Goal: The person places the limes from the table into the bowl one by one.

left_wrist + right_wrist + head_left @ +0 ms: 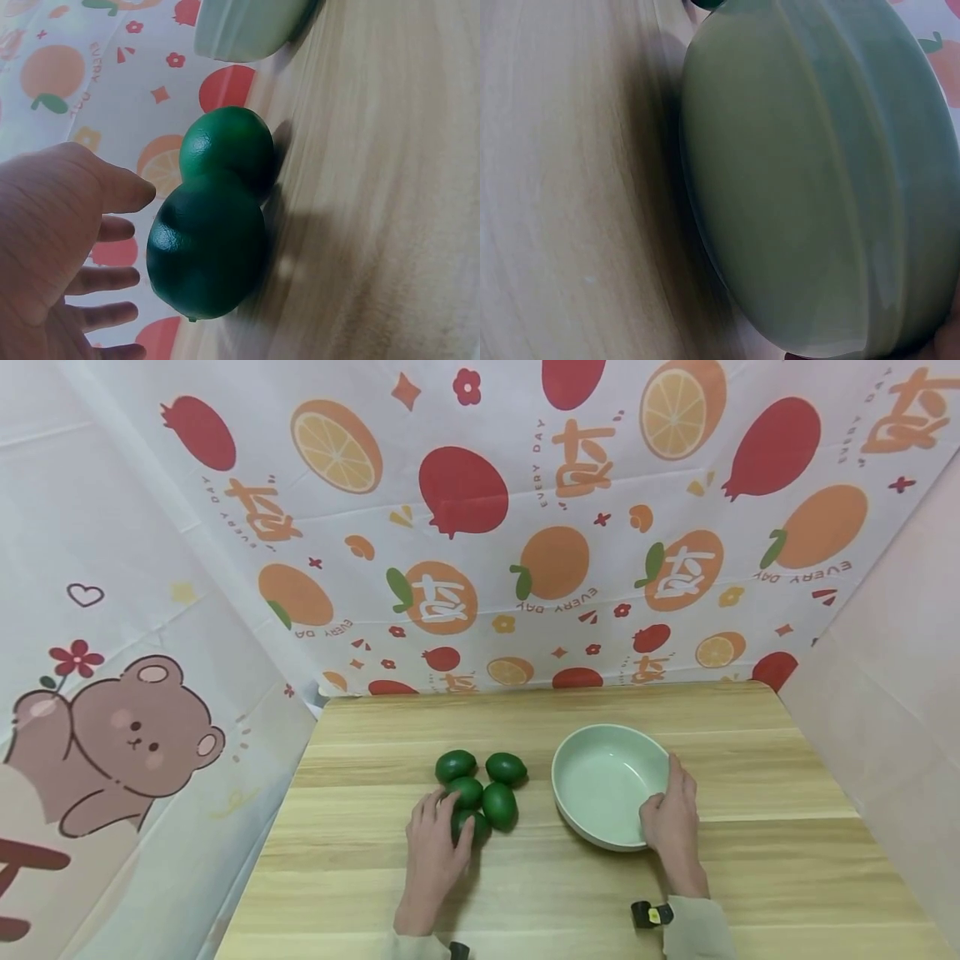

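Several dark green limes (pixel 499 806) lie in a cluster on the wooden table. My left hand (pixel 435 843) reaches over the nearest lime (pixel 474 829), fingers spread and thumb apart. In the left wrist view a gap shows between the thumb and that lime (pixel 206 255), with a second lime (pixel 227 142) behind it. To the right, a round pale green bowl (pixel 603 785) has a bare inside. My right hand (pixel 675 822) grips its right rim, thumb on the inner side and fingers outside. The bowl's outer wall (pixel 795 172) fills most of the right wrist view, its underside tilted toward the camera.
The wooden tabletop (pixel 352 860) ends at a fruit-print cloth (pixel 510 577) hanging along the back. A bear-print cloth (pixel 142 735) hangs at the left, and a plain pale sheet (pixel 885 710) at the right. Dark wrist straps (pixel 651 915) show at both sleeves.
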Motion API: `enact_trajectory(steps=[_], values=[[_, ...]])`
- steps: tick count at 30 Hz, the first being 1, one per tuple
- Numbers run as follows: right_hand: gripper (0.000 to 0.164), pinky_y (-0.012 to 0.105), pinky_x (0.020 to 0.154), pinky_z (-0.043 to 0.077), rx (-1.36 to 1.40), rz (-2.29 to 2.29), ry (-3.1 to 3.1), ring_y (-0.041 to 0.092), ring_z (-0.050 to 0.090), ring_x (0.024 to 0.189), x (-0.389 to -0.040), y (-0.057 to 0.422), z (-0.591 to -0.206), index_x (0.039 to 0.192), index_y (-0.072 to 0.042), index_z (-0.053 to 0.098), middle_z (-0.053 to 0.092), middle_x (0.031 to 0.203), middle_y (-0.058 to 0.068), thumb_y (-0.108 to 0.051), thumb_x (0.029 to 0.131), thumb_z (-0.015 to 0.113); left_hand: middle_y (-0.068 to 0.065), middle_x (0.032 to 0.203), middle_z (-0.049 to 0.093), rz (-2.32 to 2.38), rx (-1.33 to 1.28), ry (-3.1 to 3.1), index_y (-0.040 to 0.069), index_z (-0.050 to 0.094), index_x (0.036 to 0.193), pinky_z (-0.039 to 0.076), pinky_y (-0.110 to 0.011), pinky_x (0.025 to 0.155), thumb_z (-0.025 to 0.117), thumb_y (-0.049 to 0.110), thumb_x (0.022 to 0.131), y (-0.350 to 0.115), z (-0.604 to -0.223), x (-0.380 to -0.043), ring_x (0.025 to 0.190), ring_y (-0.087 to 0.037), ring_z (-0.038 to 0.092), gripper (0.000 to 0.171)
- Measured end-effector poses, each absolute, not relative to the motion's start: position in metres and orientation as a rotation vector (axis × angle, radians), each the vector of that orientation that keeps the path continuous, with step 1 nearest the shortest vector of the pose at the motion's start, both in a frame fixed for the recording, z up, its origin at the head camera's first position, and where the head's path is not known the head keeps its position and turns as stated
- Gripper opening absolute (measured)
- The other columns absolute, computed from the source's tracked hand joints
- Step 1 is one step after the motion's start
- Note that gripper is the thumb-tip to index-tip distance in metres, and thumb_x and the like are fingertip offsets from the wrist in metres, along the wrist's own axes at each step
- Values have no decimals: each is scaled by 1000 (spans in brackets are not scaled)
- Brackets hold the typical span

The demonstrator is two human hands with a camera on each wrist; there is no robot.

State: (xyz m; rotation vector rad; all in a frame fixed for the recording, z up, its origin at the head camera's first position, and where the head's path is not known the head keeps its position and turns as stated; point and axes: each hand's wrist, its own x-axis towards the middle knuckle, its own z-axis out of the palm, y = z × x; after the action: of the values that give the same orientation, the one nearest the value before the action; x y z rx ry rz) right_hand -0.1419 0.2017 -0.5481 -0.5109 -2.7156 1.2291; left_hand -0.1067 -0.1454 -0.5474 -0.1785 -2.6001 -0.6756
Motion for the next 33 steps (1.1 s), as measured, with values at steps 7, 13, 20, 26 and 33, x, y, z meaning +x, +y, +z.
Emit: enact_trajectory(steps=[7,13,20,26,33], values=[[78,64,109,42,-531,1260,-2699,51,43,133,-140,202,-549,164,-11,8,26,157,33,3,91,31,-25,129,63,-687,-190,-2586,3,67,119,48,-60,90,75,18,88,-145,-551,-104,119,-46,56,35],[81,64,107,43,-544,1281,-2695,49,45,129,-140,202,-548,164,-13,6,27,155,33,6,89,31,-25,126,64,-689,-195,-2578,2,68,114,49,-58,88,75,16,88,-144,-554,-102,118,-45,57,30],[83,64,106,44,-560,1290,-2704,48,46,127,-141,202,-548,164,-14,6,27,155,33,7,88,32,-23,124,65,-679,-192,-2563,3,69,112,50,-56,87,76,14,86,-143,-557,-100,116,-43,58,29],[84,63,104,46,-563,1294,-2709,47,47,123,-140,201,-547,164,-13,6,27,154,33,7,87,33,-20,123,65,-666,-187,-2570,6,70,111,50,-54,89,79,15,84,-143,-554,-98,117,-41,58,29],[84,63,105,45,-567,1290,-2711,48,46,125,-140,200,-546,164,-12,6,27,155,33,7,87,33,-15,112,69,-647,-202,-2553,7,72,104,49,-44,83,82,10,80,-141,-551,-96,106,-33,59,26]])
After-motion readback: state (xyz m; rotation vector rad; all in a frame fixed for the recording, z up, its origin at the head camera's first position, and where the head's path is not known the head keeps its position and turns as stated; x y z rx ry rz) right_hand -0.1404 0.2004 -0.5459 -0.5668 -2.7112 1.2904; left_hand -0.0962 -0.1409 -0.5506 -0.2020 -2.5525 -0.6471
